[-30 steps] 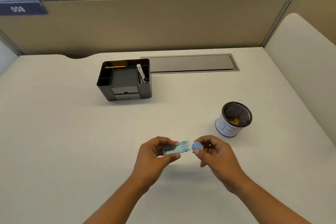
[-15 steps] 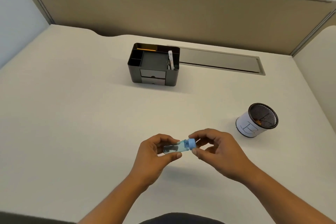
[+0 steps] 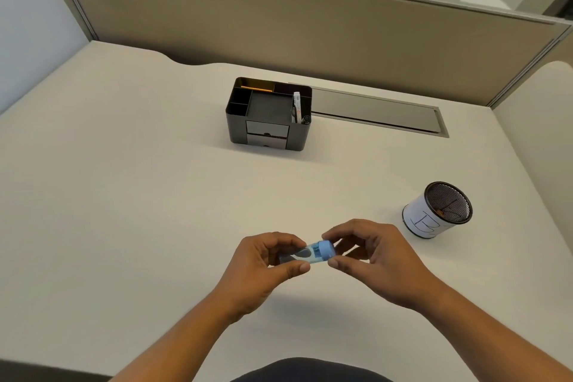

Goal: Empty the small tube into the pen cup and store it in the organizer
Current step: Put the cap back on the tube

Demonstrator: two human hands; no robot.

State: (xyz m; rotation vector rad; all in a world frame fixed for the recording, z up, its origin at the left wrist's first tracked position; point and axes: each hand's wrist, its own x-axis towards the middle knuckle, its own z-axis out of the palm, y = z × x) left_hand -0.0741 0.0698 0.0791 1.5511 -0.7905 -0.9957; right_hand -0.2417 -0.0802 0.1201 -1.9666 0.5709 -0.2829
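Note:
I hold a small clear blue tube [image 3: 302, 256] sideways above the desk, near its front edge. My left hand [image 3: 266, 267] pinches the tube's body. My right hand [image 3: 369, 254] has thumb and fingers around its light blue cap [image 3: 326, 252], which sits on the tube's right end. Something dark shows through the tube wall. The black mesh pen cup [image 3: 434, 211], wrapped in white paper, stands to the right of my hands with a small orange thing inside. The black desk organizer [image 3: 268, 115] sits further back at the centre.
The organizer holds a white pen [image 3: 297, 107] and an orange pencil [image 3: 255, 88] in its compartments, with two small drawers in front. A grey cable hatch [image 3: 375, 110] lies flush in the desk behind it. Beige partitions wall in the desk at the back and right.
One second ago the cap was off the tube, held apart in my right hand. Now it sits on the tube's end. My view has swung left and the organizer appears nearer the centre.

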